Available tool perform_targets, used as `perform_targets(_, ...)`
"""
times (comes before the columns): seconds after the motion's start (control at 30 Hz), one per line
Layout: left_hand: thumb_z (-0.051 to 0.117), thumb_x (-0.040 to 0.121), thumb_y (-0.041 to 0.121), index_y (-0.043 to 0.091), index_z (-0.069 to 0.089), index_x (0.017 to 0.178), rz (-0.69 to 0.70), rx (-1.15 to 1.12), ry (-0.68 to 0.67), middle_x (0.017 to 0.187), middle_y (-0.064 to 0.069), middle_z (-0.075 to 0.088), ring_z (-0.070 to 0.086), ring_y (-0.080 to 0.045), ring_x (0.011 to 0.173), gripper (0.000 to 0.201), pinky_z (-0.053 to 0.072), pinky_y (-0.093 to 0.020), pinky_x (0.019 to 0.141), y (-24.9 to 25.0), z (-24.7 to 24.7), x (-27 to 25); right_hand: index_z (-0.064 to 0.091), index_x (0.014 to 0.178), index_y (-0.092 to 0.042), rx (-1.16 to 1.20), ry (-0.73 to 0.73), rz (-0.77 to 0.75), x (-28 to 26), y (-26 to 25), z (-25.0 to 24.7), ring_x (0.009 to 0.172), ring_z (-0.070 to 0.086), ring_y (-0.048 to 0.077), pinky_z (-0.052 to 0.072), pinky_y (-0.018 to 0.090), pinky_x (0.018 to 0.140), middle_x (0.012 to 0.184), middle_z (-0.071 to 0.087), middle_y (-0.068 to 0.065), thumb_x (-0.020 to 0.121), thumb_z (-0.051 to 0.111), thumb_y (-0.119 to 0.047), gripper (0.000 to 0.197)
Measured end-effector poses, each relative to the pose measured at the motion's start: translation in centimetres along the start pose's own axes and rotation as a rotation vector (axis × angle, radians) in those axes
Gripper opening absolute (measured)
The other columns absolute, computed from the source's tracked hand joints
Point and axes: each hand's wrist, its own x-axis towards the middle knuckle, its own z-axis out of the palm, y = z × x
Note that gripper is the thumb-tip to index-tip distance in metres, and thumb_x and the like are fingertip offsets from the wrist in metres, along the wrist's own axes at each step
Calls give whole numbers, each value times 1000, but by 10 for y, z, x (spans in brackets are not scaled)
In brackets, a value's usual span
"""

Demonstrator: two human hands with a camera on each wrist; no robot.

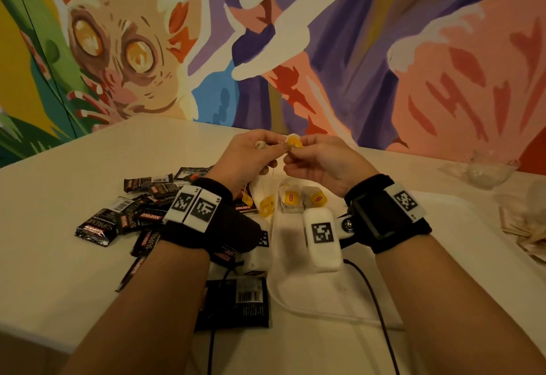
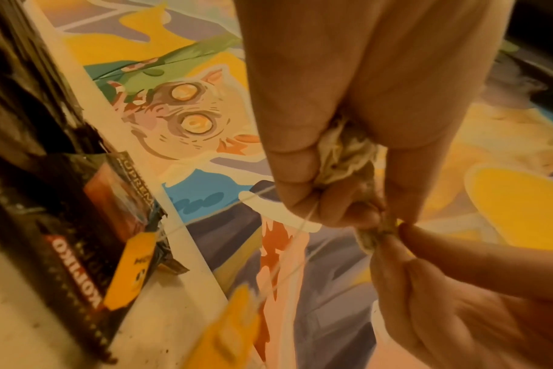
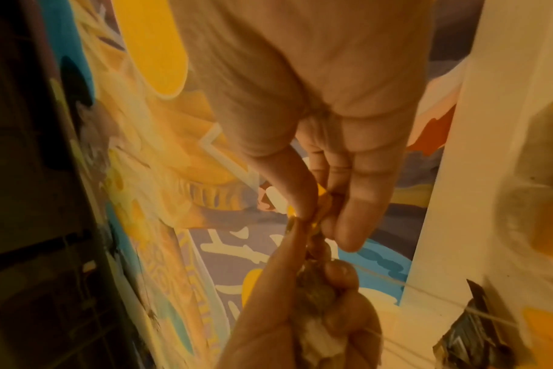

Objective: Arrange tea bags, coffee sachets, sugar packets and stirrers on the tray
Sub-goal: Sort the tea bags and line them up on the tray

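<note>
Your forearms fill the near edge of the head view, both wrists strapped with marker bands. Just past them a black sachet (image 1: 233,303) lies flat on the bench (image 1: 59,197), barcode up.

Left hand (image 1: 245,156): grip closed around a crumpled tea bag (image 2: 344,154), fingers curled over the paper. Strings (image 2: 288,249) trail down from it to yellow tags (image 2: 130,267) that hang close to the sachets.

Right hand (image 1: 319,159): grip pinching a yellow tag (image 1: 294,141) between thumb and fingertips, right against the left hand's fingers. Both hands are raised above the bench, touching at the fingertips.

Step in hand, as I judge it: you are sorting the tea bags, and this one looks snagged with others by its string. You seem to be teasing tag and string free before setting the bag down.

On the bench: a loose heap of dark sachets (image 1: 124,218) to your left; more tea bags (image 1: 291,200) side by side, just beyond your wrists; wooden stirrers (image 1: 520,227) in a pile at far right; a clear bowl (image 1: 484,170) behind them. I cannot make out sugar packets, nor say for sure which surface is the tray.

Next move calls for a light pull. The paper is thin and already crushed; tug hard and it may tear. Work the string loose, then lay the bag flat beside its fellows.
</note>
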Motion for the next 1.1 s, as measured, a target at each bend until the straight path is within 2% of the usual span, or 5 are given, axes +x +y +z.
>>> perform_targets(0.23, 64, 85, 17, 21, 65, 74, 20, 148, 37, 60, 11, 59, 52, -3, 54, 12, 42, -17, 56, 2, -6, 0, 36, 139, -28, -603, 66, -246, 10, 2, -6, 115, 35, 6, 36, 25, 89, 130, 41, -9, 70, 76, -2, 84)
perform_targets(0.57, 65, 85, 22, 9, 68, 89, 28, 264, 2, 76, 5, 63, 56, -5, 63, 14, 47, -23, 67, 0, -11, 2, 65, 85, -5, -715, 29, -9, 10, -4, -10, 66, 57, 12, 51, 21, 61, 74, 61, 4, 82, 68, -7, 5)
perform_targets(0.77, 50, 95, 32, 9, 57, 99, -114, -6, 73, 79, -1, 56, 53, -9, 62, 24, 41, -19, 54, 0, -13, 8, 60, 77, -6, -644, -63, 352, 9, 20, -19, 42, 55, 10, 42, 13, 38, 54, 60, 5, 86, 60, 2, 12)
perform_targets(0.93, 31, 100, 44, 10, 56, 94, -282, -289, -18, 79, -7, 55, 55, -16, 65, 43, 41, -21, 56, 2, -14, 6, 68, 97, 4, -981, -33, 270, 19, 31, -13, 70, 51, 19, 43, 27, 66, 80, 58, 11, 78, 73, -13, 26)
perform_targets(1.1, 22, 95, 59, 9, 57, 99, -363, -456, -56, 88, -10, 59, 62, -21, 76, 61, 52, -22, 59, 2, -14, 7, 64, 107, 0, -987, -1, 237, 20, 25, -8, 66, 51, 15, 43, 23, 61, 77, 59, 6, 80, 71, -12, 30)
